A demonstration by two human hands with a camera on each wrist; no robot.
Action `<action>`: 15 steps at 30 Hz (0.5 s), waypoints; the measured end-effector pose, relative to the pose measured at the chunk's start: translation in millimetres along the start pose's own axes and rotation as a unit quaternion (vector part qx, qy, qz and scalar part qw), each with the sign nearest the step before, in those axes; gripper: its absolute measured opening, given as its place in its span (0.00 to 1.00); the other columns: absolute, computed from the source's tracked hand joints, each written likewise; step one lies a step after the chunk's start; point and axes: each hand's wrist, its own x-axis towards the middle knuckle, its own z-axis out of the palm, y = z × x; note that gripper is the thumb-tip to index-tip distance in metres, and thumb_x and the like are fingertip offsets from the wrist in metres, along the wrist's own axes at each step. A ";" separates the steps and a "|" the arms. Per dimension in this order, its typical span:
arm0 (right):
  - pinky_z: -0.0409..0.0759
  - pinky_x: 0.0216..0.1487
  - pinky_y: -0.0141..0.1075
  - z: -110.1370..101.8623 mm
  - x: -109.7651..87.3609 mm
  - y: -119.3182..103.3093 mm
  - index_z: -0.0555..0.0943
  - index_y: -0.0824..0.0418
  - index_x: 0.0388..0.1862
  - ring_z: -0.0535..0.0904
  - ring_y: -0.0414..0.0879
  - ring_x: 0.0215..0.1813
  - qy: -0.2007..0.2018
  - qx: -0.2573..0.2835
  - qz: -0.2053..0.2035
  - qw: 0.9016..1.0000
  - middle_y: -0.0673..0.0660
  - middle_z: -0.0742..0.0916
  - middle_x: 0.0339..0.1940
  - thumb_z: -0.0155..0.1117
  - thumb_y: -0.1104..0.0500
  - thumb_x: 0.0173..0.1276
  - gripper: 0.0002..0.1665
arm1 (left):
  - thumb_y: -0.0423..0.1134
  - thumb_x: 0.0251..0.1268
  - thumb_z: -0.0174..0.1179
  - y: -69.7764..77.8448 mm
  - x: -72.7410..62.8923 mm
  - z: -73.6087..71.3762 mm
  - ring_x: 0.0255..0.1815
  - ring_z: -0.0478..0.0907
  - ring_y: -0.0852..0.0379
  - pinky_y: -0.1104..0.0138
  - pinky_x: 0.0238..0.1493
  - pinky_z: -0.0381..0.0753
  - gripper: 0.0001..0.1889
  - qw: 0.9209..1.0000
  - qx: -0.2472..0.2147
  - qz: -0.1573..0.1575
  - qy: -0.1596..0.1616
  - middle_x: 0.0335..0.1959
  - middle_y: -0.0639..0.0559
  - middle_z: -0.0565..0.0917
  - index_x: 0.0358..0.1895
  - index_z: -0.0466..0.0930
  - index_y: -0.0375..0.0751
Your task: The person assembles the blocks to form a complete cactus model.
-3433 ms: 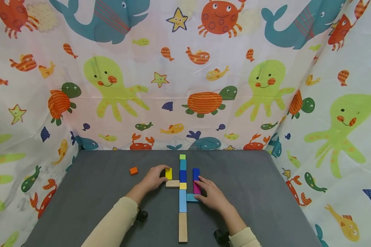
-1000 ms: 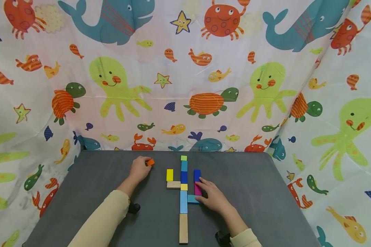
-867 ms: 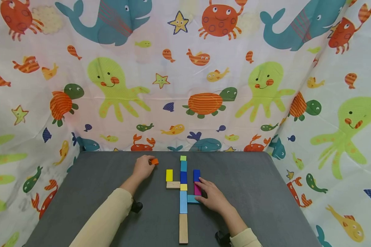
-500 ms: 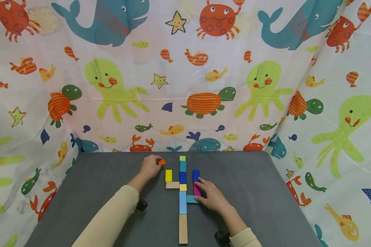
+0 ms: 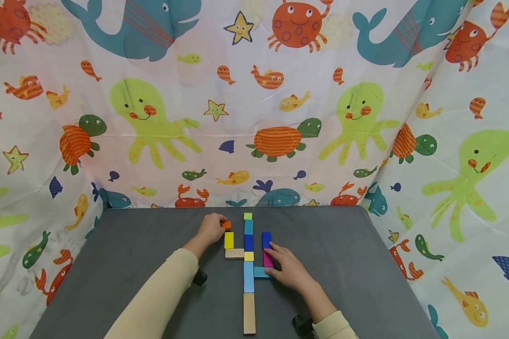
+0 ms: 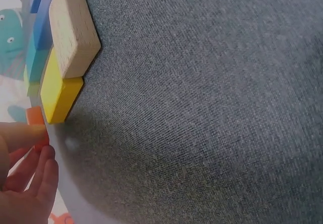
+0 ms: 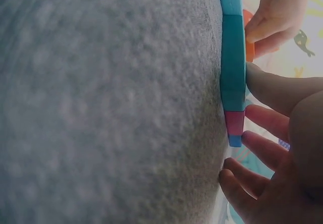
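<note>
My left hand (image 5: 212,229) pinches a small orange block (image 5: 226,225) between thumb and fingers, just beyond the far end of the upright yellow block (image 5: 229,240). That yellow block sits on the far side of a plain wooden block (image 5: 234,254). In the left wrist view the orange block (image 6: 35,117) is partly covered by the thumb. My right hand (image 5: 292,268) rests with loosely spread fingers on the right branch, its fingertips touching a magenta block (image 5: 267,259) and a teal block (image 5: 261,272). A dark blue block (image 5: 266,238) continues beyond the magenta one.
Between the hands runs a central column: lime green block (image 5: 248,216), teal, dark blue, small yellow, light blue block (image 5: 248,277), then a long wooden block (image 5: 249,313) nearest me. All lie on a grey table (image 5: 144,263). A sea-animal curtain (image 5: 233,103) hangs behind and beside it.
The left hand let go of the yellow block, picked up the orange block from the far left and carried it right to the yellow block's far end. The right hand has stayed put.
</note>
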 end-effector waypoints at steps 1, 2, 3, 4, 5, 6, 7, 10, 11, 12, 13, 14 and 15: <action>0.68 0.75 0.66 -0.5 0.0 -0.2 0.75 0.55 0.78 0.64 0.66 0.82 0.001 0.000 0.000 1.000 0.61 0.71 0.83 0.73 0.47 0.73 0.38 | 0.25 0.69 0.65 0.7 0.5 0.6 0.55 0.79 0.42 0.49 0.66 0.81 0.18 1.000 0.001 -0.001 -0.002 0.60 0.38 0.85 0.61 0.87 0.35; 0.68 0.75 0.65 -1.0 -0.2 -0.3 0.75 0.55 0.78 0.64 0.66 0.82 0.000 0.000 0.001 1.000 0.61 0.71 0.83 0.73 0.47 0.73 0.38 | 0.25 0.69 0.65 1.2 1.0 0.9 0.55 0.79 0.42 0.49 0.66 0.81 0.18 1.000 0.002 -0.001 -0.003 0.59 0.38 0.85 0.61 0.87 0.35; 0.68 0.75 0.65 -1.3 -0.3 -0.3 0.75 0.55 0.79 0.64 0.65 0.82 0.000 -0.001 0.002 1.000 0.61 0.71 0.83 0.73 0.47 0.73 0.38 | 0.25 0.70 0.65 1.9 1.0 1.0 0.55 0.79 0.42 0.49 0.66 0.81 0.18 1.000 0.001 -0.002 -0.005 0.60 0.38 0.85 0.61 0.87 0.35; 0.68 0.75 0.65 -1.6 -0.4 -0.4 0.75 0.55 0.79 0.64 0.65 0.82 -0.001 -0.002 0.002 1.000 0.61 0.71 0.83 0.73 0.47 0.74 0.38 | 0.25 0.70 0.65 2.6 1.1 1.2 0.55 0.79 0.42 0.49 0.66 0.81 0.18 1.000 0.000 -0.003 -0.007 0.60 0.38 0.85 0.61 0.87 0.35; 0.69 0.75 0.65 -1.7 -0.5 -0.4 0.75 0.55 0.79 0.64 0.65 0.82 -0.002 -0.002 0.002 1.000 0.61 0.71 0.83 0.72 0.47 0.74 0.38 | 0.25 0.69 0.65 3.0 1.1 1.0 0.55 0.79 0.42 0.49 0.66 0.81 0.18 1.000 0.000 -0.004 -0.009 0.60 0.38 0.85 0.61 0.87 0.35; 0.69 0.75 0.66 -1.8 -0.6 -0.3 0.75 0.55 0.79 0.64 0.65 0.82 -0.002 -0.002 0.002 1.000 0.61 0.71 0.83 0.72 0.47 0.74 0.38 | 0.25 0.69 0.65 3.5 1.1 1.2 0.55 0.79 0.42 0.49 0.66 0.81 0.18 1.000 -0.001 -0.004 -0.011 0.60 0.38 0.85 0.61 0.87 0.35; 0.68 0.75 0.66 -1.8 -0.7 -0.3 0.75 0.55 0.79 0.64 0.65 0.82 -0.003 -0.002 0.002 1.000 0.61 0.71 0.83 0.72 0.47 0.74 0.38 | 0.25 0.69 0.65 4.0 1.0 1.1 0.55 0.79 0.42 0.49 0.67 0.80 0.18 1.000 -0.002 -0.003 -0.013 0.60 0.38 0.85 0.61 0.87 0.35; 0.68 0.75 0.66 -1.6 -0.8 -0.2 0.75 0.55 0.79 0.64 0.65 0.82 -0.004 -0.004 -0.001 1.000 0.61 0.71 0.83 0.72 0.46 0.74 0.38 | 0.24 0.69 0.64 4.4 1.1 1.5 0.56 0.78 0.42 0.49 0.67 0.80 0.19 1.000 -0.003 0.001 -0.020 0.60 0.38 0.85 0.62 0.87 0.35; 0.68 0.75 0.66 -1.5 -0.7 0.0 0.75 0.55 0.79 0.64 0.65 0.82 -0.005 -0.003 -0.001 1.000 0.61 0.71 0.83 0.72 0.46 0.74 0.38 | 0.24 0.69 0.64 4.2 1.2 1.8 0.56 0.78 0.42 0.49 0.67 0.80 0.19 1.000 -0.003 0.003 -0.022 0.60 0.38 0.85 0.62 0.87 0.35; 0.68 0.75 0.66 -1.4 -0.7 0.1 0.75 0.55 0.79 0.64 0.65 0.82 -0.005 -0.003 -0.002 1.000 0.61 0.71 0.83 0.72 0.46 0.74 0.38 | 0.24 0.69 0.64 4.0 1.4 2.3 0.56 0.78 0.42 0.49 0.67 0.80 0.19 1.000 -0.003 0.004 -0.025 0.60 0.38 0.85 0.62 0.86 0.35; 0.68 0.75 0.65 -1.5 -0.6 0.2 0.75 0.55 0.79 0.64 0.65 0.82 -0.005 -0.004 -0.002 1.000 0.61 0.71 0.83 0.72 0.46 0.74 0.38 | 0.24 0.69 0.64 3.5 1.7 2.8 0.56 0.78 0.43 0.49 0.67 0.80 0.19 1.000 -0.003 0.006 -0.028 0.60 0.38 0.85 0.62 0.86 0.34; 0.68 0.75 0.65 -1.6 -0.6 0.3 0.75 0.55 0.79 0.64 0.65 0.82 -0.004 -0.003 -0.003 1.000 0.61 0.71 0.83 0.72 0.46 0.74 0.38 | 0.25 0.69 0.63 2.9 2.0 3.4 0.56 0.78 0.43 0.50 0.67 0.81 0.19 0.999 -0.003 0.006 -0.032 0.60 0.39 0.85 0.62 0.87 0.34; 0.68 0.75 0.65 -1.8 -0.7 0.4 0.75 0.55 0.79 0.64 0.65 0.82 -0.004 -0.003 -0.003 1.000 0.61 0.71 0.83 0.72 0.46 0.74 0.38 | 0.25 0.69 0.63 2.2 2.2 3.8 0.55 0.79 0.43 0.50 0.66 0.81 0.19 0.999 -0.005 0.007 -0.034 0.60 0.39 0.85 0.61 0.87 0.34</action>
